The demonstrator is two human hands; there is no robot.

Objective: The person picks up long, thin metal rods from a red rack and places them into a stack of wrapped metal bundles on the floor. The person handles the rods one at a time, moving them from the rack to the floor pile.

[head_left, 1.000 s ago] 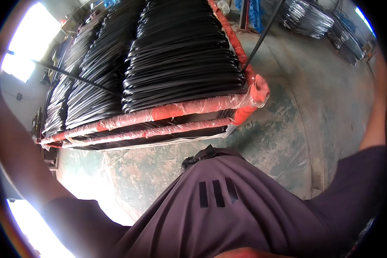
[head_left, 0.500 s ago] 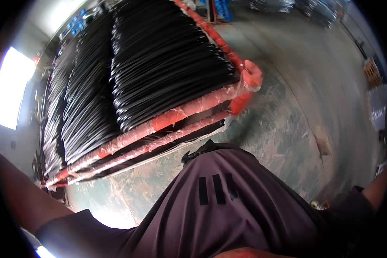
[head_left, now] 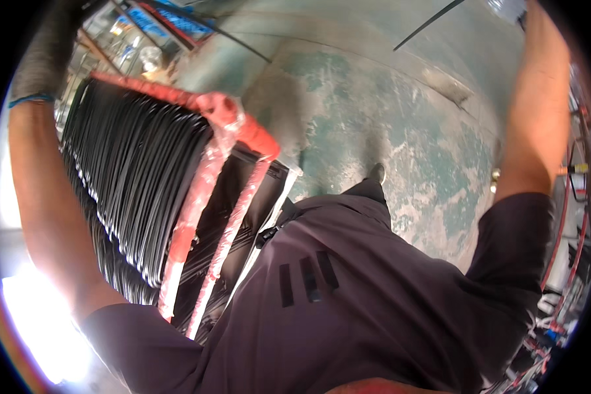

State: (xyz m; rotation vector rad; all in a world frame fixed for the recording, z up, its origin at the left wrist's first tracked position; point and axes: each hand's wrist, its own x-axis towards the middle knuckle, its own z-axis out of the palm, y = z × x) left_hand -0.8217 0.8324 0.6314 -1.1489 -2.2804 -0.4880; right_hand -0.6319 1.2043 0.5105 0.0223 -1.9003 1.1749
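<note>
gloved left hand (head_left: pixel 44 59) partly cropped, right hand offscreen, fingers apart or together unclear

Place: factory workshop
Floor (head_left: pixel 338 111): worn green paint, one o'clock
Red-wrapped rack (head_left: pixel 188 226): closely packed black parts (head_left: pixel 134 177), nine o'clock

Head view, downward
The fisheye (left of two) faces the shirt (head_left: pixel 361 295) close below, the floor (head_left: pixel 341 111) farther off.
</note>
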